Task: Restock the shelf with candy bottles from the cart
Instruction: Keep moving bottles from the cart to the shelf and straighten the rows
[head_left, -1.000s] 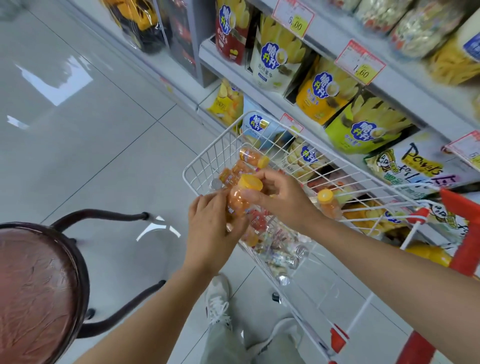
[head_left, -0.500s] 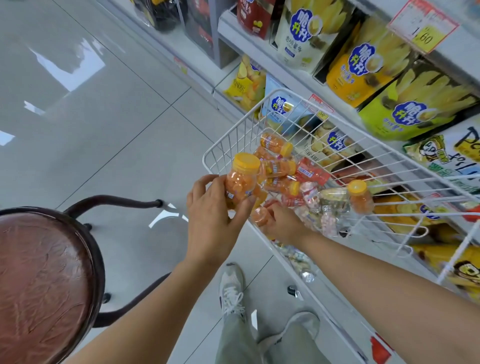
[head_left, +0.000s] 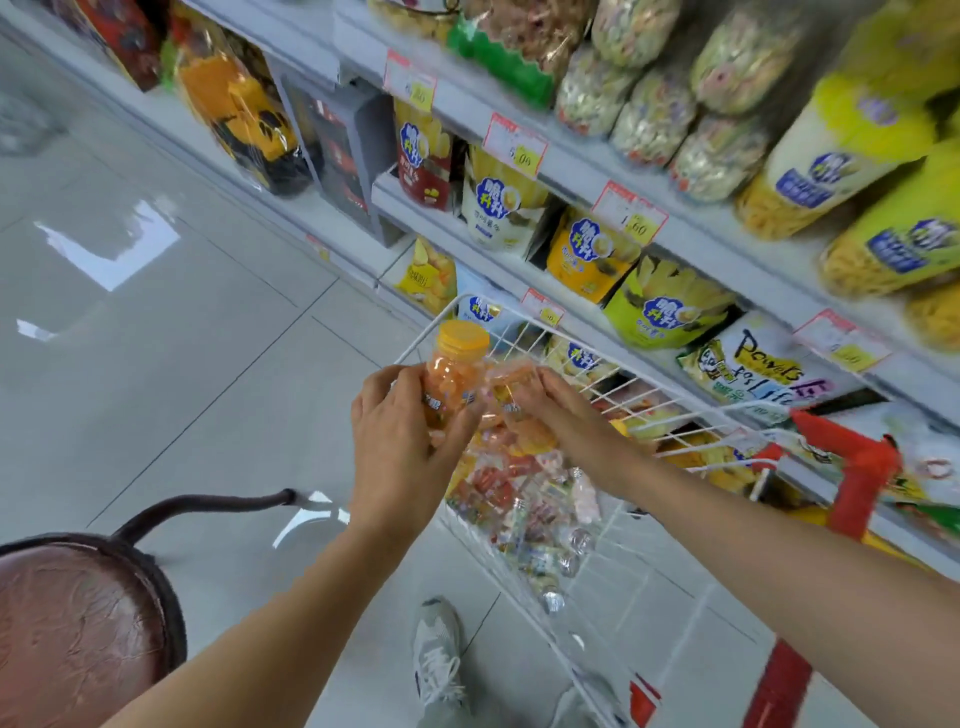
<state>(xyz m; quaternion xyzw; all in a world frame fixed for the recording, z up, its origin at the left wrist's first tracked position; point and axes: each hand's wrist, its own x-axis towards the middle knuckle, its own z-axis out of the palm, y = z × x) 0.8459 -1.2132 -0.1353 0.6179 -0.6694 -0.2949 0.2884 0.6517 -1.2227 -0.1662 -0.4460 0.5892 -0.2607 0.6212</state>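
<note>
My left hand (head_left: 402, 452) grips an upright orange candy bottle (head_left: 451, 382) with a yellow cap, held above the near left corner of the white wire cart (head_left: 691, 415). My right hand (head_left: 563, 415) holds a second orange candy bottle (head_left: 511, 387), blurred and lying sideways, pressed against the first. More candy bottles and wrapped sweets (head_left: 524, 499) lie in the cart under both hands. The shelf (head_left: 576, 171) with price tags rises behind the cart, filled with snack bags.
A round brown stool (head_left: 67, 639) with a dark curved back stands at the lower left. The cart's red handle (head_left: 857, 457) is at the right. My shoes (head_left: 439, 660) stand on the grey tiled floor beside the cart.
My right hand rose out of the cart with a second bottle and brought it against the one in my left hand. The view tilted up toward the shelves.
</note>
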